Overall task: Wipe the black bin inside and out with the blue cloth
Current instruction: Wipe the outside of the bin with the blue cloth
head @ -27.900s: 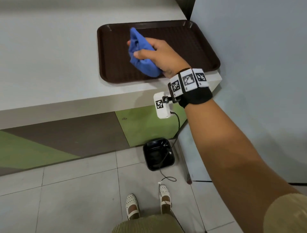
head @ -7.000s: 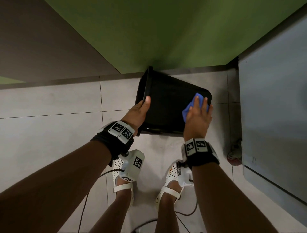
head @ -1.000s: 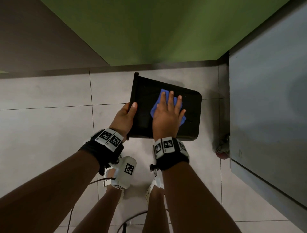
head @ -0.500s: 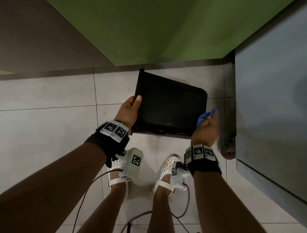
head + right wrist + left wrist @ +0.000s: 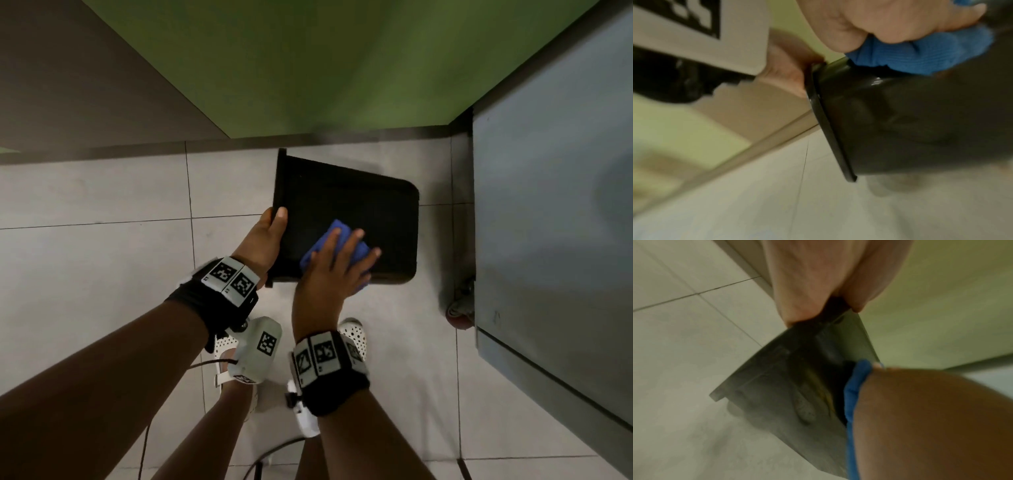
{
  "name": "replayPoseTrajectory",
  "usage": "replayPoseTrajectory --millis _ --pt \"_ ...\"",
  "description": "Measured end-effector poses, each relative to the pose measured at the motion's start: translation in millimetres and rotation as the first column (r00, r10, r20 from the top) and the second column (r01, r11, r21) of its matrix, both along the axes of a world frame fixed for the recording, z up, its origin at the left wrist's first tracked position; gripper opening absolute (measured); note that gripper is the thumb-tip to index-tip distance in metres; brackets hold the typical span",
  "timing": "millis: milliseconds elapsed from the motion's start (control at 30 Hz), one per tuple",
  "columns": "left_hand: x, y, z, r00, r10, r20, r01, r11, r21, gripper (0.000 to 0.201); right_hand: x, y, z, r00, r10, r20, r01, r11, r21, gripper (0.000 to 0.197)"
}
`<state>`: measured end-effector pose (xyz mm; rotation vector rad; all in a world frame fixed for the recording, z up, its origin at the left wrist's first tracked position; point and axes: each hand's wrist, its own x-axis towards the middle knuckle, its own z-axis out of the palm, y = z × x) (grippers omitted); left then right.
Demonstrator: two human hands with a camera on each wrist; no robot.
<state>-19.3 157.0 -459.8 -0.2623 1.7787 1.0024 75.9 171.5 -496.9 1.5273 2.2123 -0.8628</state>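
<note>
A: Where is the bin (image 5: 346,209) now?

B: It is on its side, above the tiled floor (image 5: 92,260), in front of the green wall panel (image 5: 308,61). Its rim points to the person's left and its closed base to the right. I cannot tell if it touches the floor or is held a little above it.

A: What does the left hand (image 5: 265,236) do?

B: It grips the rim. The thumb lies on the upper side of the bin, and in the left wrist view the fingers (image 5: 797,293) pinch the edge from the other side.

A: And the right hand (image 5: 330,274)?

B: It lies flat on the cloth (image 5: 334,236), with the fingers straight and spread. It presses the bunched cloth on the outer wall of the bin, near the lower edge in the head view. The right wrist view is blurred, but the cloth (image 5: 920,53) shows there between the palm and the black wall (image 5: 920,121).

A: What else is there?

B: A grey cabinet (image 5: 555,212) stands at the right, with a caster wheel (image 5: 460,308) under it. The person's white shoes (image 5: 352,335) are below the arms.
</note>
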Motion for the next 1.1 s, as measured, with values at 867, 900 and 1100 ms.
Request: replayPoseTrajectory --millis 867,900,1100 --pt "-3 -20 8 0.987 -0.123 -0.103 0.13 0.989 0.067 0.04 -43 21 11 0.844 0.517 -0.145 -0.516 0.855 0.044 0.053" --pt "-4 -23 7 0.984 -0.135 -0.118 0.143 0.988 0.06 0.036 -45 26 9 0.83 0.539 -0.144 -0.544 0.839 0.012 0.054" --pt "-4 -28 -1 0.981 -0.149 -0.121 0.154 0.988 0.032 0.035 -53 63 4 0.877 0.466 -0.116 -0.466 0.884 0.031 0.055"
